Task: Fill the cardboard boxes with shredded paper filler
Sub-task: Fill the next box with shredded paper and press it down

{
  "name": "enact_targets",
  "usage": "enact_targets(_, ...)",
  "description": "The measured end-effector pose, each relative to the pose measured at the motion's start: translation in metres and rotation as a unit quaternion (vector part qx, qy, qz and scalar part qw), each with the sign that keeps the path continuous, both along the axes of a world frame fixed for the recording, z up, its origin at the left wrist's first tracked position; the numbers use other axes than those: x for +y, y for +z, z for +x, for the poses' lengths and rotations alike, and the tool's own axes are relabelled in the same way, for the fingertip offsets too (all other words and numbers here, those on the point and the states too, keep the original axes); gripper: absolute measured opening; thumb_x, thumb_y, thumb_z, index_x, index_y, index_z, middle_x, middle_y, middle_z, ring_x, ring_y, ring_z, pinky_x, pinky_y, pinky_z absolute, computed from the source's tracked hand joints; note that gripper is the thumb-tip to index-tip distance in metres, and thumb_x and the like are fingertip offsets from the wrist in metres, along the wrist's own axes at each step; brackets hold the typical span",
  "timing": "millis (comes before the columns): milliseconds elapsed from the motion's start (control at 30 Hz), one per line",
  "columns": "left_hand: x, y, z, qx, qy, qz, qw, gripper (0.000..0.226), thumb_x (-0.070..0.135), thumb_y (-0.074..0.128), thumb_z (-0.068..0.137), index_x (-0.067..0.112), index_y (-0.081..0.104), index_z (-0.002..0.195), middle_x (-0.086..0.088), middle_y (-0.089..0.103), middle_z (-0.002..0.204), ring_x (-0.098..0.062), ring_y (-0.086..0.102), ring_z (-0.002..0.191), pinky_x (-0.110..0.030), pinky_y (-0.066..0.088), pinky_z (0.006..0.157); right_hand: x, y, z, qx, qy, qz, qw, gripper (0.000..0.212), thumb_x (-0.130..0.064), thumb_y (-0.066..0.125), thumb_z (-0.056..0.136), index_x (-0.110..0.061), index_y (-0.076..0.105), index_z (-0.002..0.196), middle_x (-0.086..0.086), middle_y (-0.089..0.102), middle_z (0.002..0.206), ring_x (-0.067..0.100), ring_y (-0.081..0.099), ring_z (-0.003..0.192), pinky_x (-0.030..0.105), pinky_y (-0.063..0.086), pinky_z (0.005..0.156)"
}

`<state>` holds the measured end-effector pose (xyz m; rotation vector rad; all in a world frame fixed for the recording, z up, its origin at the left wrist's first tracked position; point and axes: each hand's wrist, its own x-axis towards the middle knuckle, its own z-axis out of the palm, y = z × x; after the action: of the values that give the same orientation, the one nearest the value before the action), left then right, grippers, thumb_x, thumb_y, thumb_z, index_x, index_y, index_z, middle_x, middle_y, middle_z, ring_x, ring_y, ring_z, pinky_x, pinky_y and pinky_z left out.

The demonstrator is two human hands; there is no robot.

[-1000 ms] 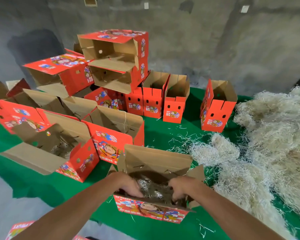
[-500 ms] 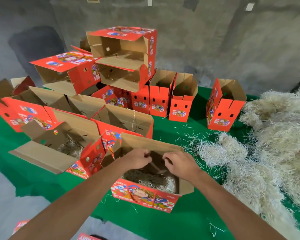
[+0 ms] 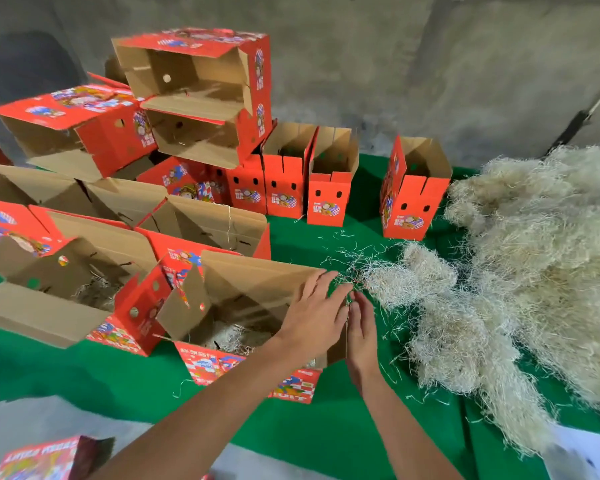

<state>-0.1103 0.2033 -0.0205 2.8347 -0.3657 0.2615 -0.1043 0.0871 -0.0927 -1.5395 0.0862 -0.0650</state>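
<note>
**Head view: both hands at the edge of the paper heap**

I see my left hand [image 3: 314, 315] and right hand [image 3: 361, 327], fingers straight and holding nothing, reaching to wispy strands of the pale, stringy shredded paper [image 3: 520, 289] heaped on the green cloth [image 3: 326, 434]. Just left, the open red-printed cardboard box [image 3: 257, 289], brown inside, holds a thin tangle of filler.

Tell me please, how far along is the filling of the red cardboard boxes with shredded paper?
Early stage. Done: the nearest open red cardboard box has a thin layer of filler, and the open box left of it has a little.

In hand: the left hand and right hand, fingers straight, reach toward the pale shredded paper pile.

Left: the upright red boxes behind show no filler.
</note>
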Motion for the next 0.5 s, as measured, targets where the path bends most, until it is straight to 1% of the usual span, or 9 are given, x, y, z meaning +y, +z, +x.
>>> enact_targets(67,-0.008,-0.004,-0.006,0.029,0.001,-0.008,1.000,0.052,0.050,0.035,0.103,0.029,0.036,0.150,-0.007,0.020,0.162,-0.027,0.001,0.151,-0.049,0.018,0.121,0.010,-0.019,-0.016,0.036,0.057,0.082,0.994,0.040,-0.024,0.045,0.109,-0.016,0.041,0.147,0.005,0.053,0.146,0.018,0.053,0.133,0.044,0.044,0.112)
enact_targets(100,-0.011,-0.006,-0.009,0.040,-0.004,0.006,0.999,0.056,0.054,0.035,0.102,0.029,0.033,0.151,-0.009,0.016,0.163,-0.029,-0.004,0.152,-0.050,0.016,0.121,0.017,-0.025,-0.023,0.044,0.076,0.099,0.991,0.047,-0.026,0.054,0.105,-0.012,0.040,0.147,0.007,0.056,0.143,0.020,0.055,0.130,0.044,0.047,0.108)
enact_targets(167,-0.013,-0.007,-0.013,0.048,-0.005,0.039,0.998,0.058,0.051,0.039,0.101,0.027,0.029,0.153,-0.009,0.009,0.164,-0.032,-0.012,0.152,-0.053,0.016,0.122,0.028,-0.033,-0.033,0.070,0.077,0.106,0.989,0.065,-0.038,0.076,0.080,-0.008,0.049,0.131,-0.003,0.072,0.119,0.007,0.066,0.108,0.033,0.057,0.091)
enact_targets(200,-0.012,-0.007,-0.014,0.054,-0.003,0.040,0.998,0.057,0.044,0.043,0.100,0.026,0.029,0.152,-0.009,0.008,0.165,-0.031,-0.014,0.152,-0.053,0.016,0.123,0.033,-0.036,-0.035,0.071,0.067,0.121,0.988,0.061,-0.034,0.078,0.069,-0.009,0.051,0.118,-0.011,0.075,0.102,-0.002,0.067,0.091,0.025,0.058,0.077)
enact_targets(233,-0.010,-0.005,-0.014,0.064,-0.003,0.029,0.998,0.056,0.035,0.047,0.098,0.025,0.032,0.151,-0.008,0.008,0.165,-0.030,-0.016,0.152,-0.052,0.016,0.123,0.039,-0.040,-0.035,0.065,0.056,0.127,0.988,0.052,-0.027,0.074,0.066,-0.012,0.051,0.111,-0.016,0.075,0.093,-0.006,0.065,0.080,0.019,0.056,0.068)
enact_targets(267,-0.006,-0.003,-0.014,0.073,-0.006,0.016,0.997,0.055,0.028,0.050,0.096,0.024,0.035,0.149,-0.008,0.008,0.165,-0.027,-0.017,0.152,-0.051,0.016,0.123,0.042,-0.041,-0.036,0.069,0.051,0.131,0.988,0.046,-0.023,0.070,0.070,-0.014,0.051,0.111,-0.016,0.074,0.092,-0.006,0.064,0.079,0.019,0.055,0.067)
enact_targets(333,0.007,0.004,-0.013,0.085,-0.013,0.001,0.996,0.051,0.020,0.051,0.094,0.022,0.041,0.145,-0.007,0.009,0.165,-0.022,-0.017,0.152,-0.047,0.018,0.123,0.050,-0.044,-0.034,0.090,0.056,0.140,0.984,0.036,-0.016,0.063,0.086,-0.016,0.052,0.121,-0.006,0.070,0.107,0.006,0.062,0.096,0.027,0.054,0.080)
enact_targets(400,0.023,0.009,-0.012,0.093,-0.015,-0.006,0.996,0.047,0.017,0.051,0.095,0.020,0.046,0.142,-0.007,0.010,0.165,-0.019,-0.016,0.152,-0.045,0.019,0.123,0.063,-0.048,-0.031,0.103,0.068,0.136,0.983,0.036,-0.012,0.054,0.097,-0.006,0.048,0.132,0.011,0.061,0.121,0.018,0.056,0.108,0.036,0.050,0.088)
enact_targets(500,0.048,0.012,-0.010,0.107,-0.011,0.013,0.994,0.044,0.013,0.053,0.094,0.020,0.050,0.138,-0.008,0.013,0.164,-0.021,-0.017,0.152,-0.043,0.017,0.123,0.094,-0.054,-0.026,0.127,0.072,0.159,0.976,0.038,-0.001,0.047,0.104,0.001,0.039,0.141,0.017,0.055,0.128,0.021,0.055,0.110,0.031,0.053,0.085)
